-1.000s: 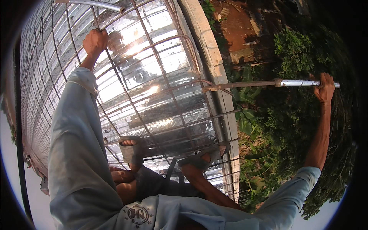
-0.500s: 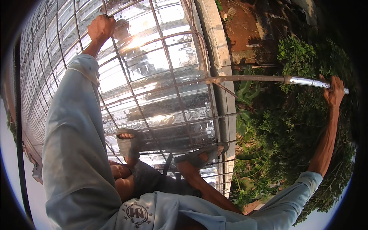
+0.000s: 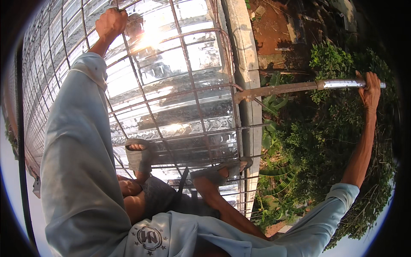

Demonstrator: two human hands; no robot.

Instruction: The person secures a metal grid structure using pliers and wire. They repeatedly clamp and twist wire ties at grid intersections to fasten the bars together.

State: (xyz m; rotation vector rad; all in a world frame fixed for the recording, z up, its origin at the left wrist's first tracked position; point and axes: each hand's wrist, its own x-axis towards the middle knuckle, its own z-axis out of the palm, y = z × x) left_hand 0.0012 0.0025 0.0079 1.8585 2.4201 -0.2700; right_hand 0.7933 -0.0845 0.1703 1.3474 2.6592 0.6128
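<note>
Reaching up and forward, my left hand [image 3: 111, 24] is closed around a bar of the rusty rebar mesh [image 3: 183, 47]. Far to the right, my right hand [image 3: 370, 89] grips the silver-sleeved end of a long rusty rebar bending bar [image 3: 280, 90]. The head of this tool sits by the curled end of a rebar [image 3: 220, 85], just beyond the mesh's right side. Whether the head still hooks the rebar, I cannot tell. Another rebar end above it also curves at the edge.
Shiny metallic sheeting [image 3: 171, 100] lies under the mesh, where my sandalled feet [image 3: 139, 156] rest. Along the right runs a concrete edge [image 3: 250, 83], with a drop beyond to trees [image 3: 299, 141] and reddish ground [image 3: 274, 34]. More rebar ends stick out past that edge.
The rebar end at the tool's head now shows a curl where it ran out straight with the bar. The tool's head sits slightly lower and its handle higher; my right hand moved slightly up.
</note>
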